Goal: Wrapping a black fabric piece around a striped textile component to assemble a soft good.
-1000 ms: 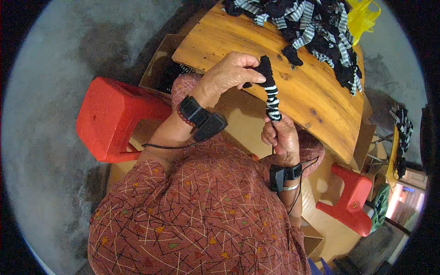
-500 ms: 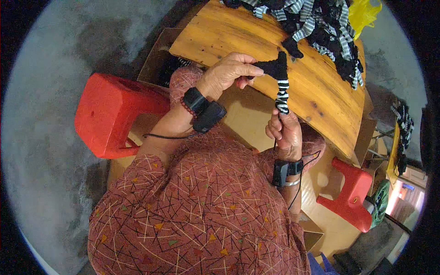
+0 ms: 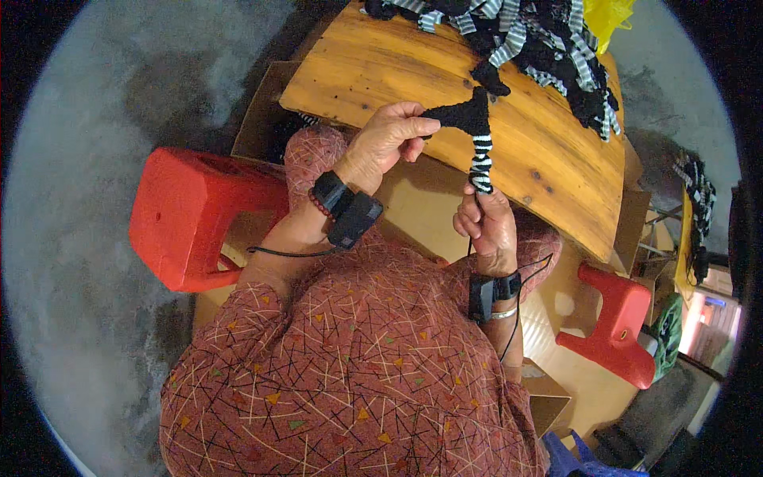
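A black knitted sock [image 3: 465, 116] with a black-and-white striped leg is stretched between my hands, just over the near edge of the table. My left hand [image 3: 389, 139] pinches the black end between thumb and fingers. Lower and to the right, my right hand [image 3: 489, 219] is closed on the end of the striped leg, and a thin dark strand hangs below those fingers. The black part bends at a corner between the two grips. Both wrists carry black strapped devices with cables.
Across the wooden table [image 3: 358, 60], a heap of black and striped socks [image 3: 548, 48] lies at the far side, beside a yellow plastic bag [image 3: 608, 20]. Red stools stand left [image 3: 179, 219] and right [image 3: 616, 326]. Cardboard boxes [image 3: 262, 111] sit around the table.
The whole view has shifted slightly, with table and heap a little higher and further left. Both hands keep the same grips on the sock, which looks nearly unchanged in shape.
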Available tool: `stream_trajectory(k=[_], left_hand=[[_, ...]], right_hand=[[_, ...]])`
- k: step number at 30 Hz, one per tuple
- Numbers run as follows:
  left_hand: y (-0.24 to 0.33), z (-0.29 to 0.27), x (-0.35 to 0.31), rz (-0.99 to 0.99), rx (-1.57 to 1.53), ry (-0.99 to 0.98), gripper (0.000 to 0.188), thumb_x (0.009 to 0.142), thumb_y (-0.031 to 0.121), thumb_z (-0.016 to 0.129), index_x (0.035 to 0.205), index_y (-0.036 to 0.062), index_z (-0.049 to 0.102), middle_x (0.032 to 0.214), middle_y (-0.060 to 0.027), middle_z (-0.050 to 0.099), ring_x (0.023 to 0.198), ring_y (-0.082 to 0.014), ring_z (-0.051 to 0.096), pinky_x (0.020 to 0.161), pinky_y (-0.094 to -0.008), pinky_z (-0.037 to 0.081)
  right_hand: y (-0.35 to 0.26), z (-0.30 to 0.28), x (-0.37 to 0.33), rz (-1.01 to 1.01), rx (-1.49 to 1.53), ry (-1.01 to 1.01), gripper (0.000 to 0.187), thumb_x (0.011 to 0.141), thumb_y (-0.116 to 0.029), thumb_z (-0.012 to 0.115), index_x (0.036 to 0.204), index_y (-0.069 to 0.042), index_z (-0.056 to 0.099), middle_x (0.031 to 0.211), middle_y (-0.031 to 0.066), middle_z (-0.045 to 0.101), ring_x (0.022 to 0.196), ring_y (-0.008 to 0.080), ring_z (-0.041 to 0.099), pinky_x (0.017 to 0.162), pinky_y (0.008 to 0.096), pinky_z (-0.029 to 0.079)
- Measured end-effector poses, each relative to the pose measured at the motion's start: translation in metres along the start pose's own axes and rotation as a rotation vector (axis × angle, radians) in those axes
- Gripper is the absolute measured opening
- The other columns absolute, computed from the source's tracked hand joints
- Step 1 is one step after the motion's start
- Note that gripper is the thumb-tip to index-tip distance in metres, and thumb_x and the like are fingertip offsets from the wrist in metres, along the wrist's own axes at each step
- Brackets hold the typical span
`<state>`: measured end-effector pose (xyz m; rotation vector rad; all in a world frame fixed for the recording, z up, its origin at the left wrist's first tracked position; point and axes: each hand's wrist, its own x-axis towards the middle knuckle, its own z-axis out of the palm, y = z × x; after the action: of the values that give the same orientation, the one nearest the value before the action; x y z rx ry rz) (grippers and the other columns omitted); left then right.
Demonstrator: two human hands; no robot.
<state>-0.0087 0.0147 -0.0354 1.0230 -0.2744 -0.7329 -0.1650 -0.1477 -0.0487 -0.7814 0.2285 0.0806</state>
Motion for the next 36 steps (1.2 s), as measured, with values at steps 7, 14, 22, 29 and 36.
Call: stream_trajectory(k=[7,14,22,29,36], left_hand=[[0.020,0.001,-0.008,0.268,0.228,0.308,0.015,0.078,0.017,0.065,0.086,0.0064,0.059,0.057,0.0027,0.052,0.044,-0.0062,0.046,0.041,-0.0189,0.035],[0.025,0.031,-0.008,0.188,0.189,0.235,0.017,0.080,0.018,0.064,0.088,0.0035,0.062,0.066,-0.0026,0.061,0.054,-0.0100,0.056,0.050,-0.0206,0.044],[0.001,0.036,-0.002,0.160,0.068,0.129,0.022,0.080,0.018,0.063,0.093,0.0005,0.061,0.079,-0.0068,0.064,0.067,-0.0131,0.062,0.056,-0.0232,0.048],[-0.007,0.025,0.005,0.062,-0.178,0.113,0.021,0.078,0.011,0.062,0.096,0.0008,0.060,0.086,-0.0064,0.064,0.071,-0.0157,0.062,0.059,-0.0296,0.053],[-0.004,0.017,0.008,0.100,-0.242,0.157,0.022,0.079,0.010,0.061,0.099,0.0019,0.059,0.092,-0.0068,0.063,0.076,-0.0177,0.061,0.063,-0.0321,0.052]], right_hand=[[-0.013,0.010,0.000,-0.148,-0.191,0.188,0.016,0.088,-0.017,0.052,0.084,-0.002,0.058,0.052,-0.0014,0.043,0.038,0.0077,0.033,0.038,0.0224,0.027],[-0.008,0.014,0.008,-0.246,-0.567,0.321,0.016,0.088,-0.019,0.054,0.085,-0.004,0.058,0.055,-0.0037,0.043,0.041,0.0046,0.034,0.037,0.0207,0.027],[0.001,0.011,0.015,-0.556,-1.306,0.485,0.014,0.080,-0.013,0.061,0.092,-0.006,0.063,0.064,0.0084,0.057,0.053,0.0186,0.054,0.051,0.0295,0.042],[-0.004,0.030,0.013,-0.596,-1.619,0.519,0.012,0.075,-0.012,0.061,0.086,-0.007,0.061,0.073,0.0136,0.059,0.064,0.0315,0.060,0.056,0.0381,0.047],[-0.007,0.029,0.014,-0.636,-1.666,0.492,0.007,0.075,-0.010,0.061,0.078,-0.004,0.058,0.066,0.0154,0.054,0.059,0.0293,0.055,0.053,0.0360,0.044]])
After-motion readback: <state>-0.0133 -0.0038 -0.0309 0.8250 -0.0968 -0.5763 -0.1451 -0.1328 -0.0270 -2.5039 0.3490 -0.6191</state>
